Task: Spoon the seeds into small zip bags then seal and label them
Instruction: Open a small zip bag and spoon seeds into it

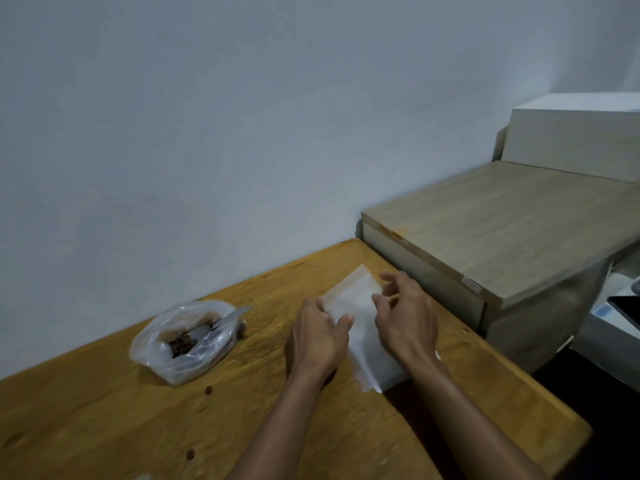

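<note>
With both hands on the stack of small zip bags (360, 320) just right of the seed bag (183, 341), left hand (320, 336) pressing flat, right hand (405, 317) loosely curled, I judge I'm separating one bag; next I must open it and fetch the spoon (228, 318).

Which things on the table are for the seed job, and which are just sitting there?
For the job: seeds in the plastic bag, spoon, small bags under the left hand and right hand.

Just there: low cabinet, white box, dark device at the right edge.
</note>
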The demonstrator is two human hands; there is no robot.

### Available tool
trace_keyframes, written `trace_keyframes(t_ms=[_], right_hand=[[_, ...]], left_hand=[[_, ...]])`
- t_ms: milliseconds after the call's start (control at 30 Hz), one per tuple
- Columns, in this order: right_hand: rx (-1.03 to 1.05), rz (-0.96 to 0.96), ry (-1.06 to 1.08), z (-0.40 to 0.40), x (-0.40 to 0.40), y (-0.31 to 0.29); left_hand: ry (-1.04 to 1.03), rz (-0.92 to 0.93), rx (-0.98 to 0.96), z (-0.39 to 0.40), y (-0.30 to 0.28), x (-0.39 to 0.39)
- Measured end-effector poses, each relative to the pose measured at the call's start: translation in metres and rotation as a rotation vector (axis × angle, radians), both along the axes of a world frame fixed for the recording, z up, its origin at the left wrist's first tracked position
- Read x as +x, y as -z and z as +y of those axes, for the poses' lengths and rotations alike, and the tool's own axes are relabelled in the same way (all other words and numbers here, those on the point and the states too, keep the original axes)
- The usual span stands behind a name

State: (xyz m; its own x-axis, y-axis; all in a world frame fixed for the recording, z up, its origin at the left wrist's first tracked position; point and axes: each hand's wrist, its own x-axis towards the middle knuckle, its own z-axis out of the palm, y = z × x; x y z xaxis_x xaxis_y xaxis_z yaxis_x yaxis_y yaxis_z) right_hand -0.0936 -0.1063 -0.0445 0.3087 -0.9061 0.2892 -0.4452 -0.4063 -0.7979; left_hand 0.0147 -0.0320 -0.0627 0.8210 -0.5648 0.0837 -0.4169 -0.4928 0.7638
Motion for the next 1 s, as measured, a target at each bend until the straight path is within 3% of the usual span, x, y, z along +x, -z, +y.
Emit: trace_keyframes(t_ms=[67, 133, 200, 233, 300, 500, 600, 667, 700, 767, 833, 1000], right_hand=[[0.172, -0.197, -0.064, 0.002, -0.004, -0.018], [0.330, -0.351, -0.164, 0.008, -0.005, -0.033], [0.461, -0.410, -0.263, 0.021, 0.000, -0.043], [0.512, -0.415, -0.314, 0.029, 0.004, -0.047], [0.565, -0.414, -0.433, 0.047, 0.017, -0.052], [0.360, -0.221, -0.810, 0.099, 0.066, -0.067], [0.350, -0.236, -0.837, 0.129, 0.090, -0.067], [0.356, -0.319, -0.840, 0.152, 0.102, -0.066], [0.383, -0.352, -0.887, 0.163, 0.107, -0.065], [0.497, -0.366, -1.041, 0.182, 0.111, -0.064], [0.608, -0.352, -1.154, 0.193, 0.112, -0.063], [0.615, -0.336, -1.106, 0.194, 0.115, -0.064]], left_hand=[[-0.029, 0.115, -0.109, 0.010, -0.010, 0.000], [-0.040, 0.364, -0.286, 0.023, -0.023, 0.004], [-0.042, 0.594, -0.504, 0.041, -0.040, 0.010], [-0.051, 0.613, -0.582, 0.051, -0.048, 0.013], [-0.046, 0.491, -0.595, 0.081, -0.064, 0.023], [0.121, 0.012, -0.255, 0.185, -0.094, 0.066], [-0.155, -0.363, -0.202, 0.219, -0.093, 0.077], [-0.326, -0.561, -0.282, 0.235, -0.096, 0.072], [-0.343, -0.481, -0.366, 0.240, -0.099, 0.068], [-0.309, -0.116, -0.528, 0.243, -0.102, 0.066], [-0.286, 0.119, -0.589, 0.247, -0.100, 0.071], [-0.208, 0.295, -0.677, 0.252, -0.092, 0.081]])
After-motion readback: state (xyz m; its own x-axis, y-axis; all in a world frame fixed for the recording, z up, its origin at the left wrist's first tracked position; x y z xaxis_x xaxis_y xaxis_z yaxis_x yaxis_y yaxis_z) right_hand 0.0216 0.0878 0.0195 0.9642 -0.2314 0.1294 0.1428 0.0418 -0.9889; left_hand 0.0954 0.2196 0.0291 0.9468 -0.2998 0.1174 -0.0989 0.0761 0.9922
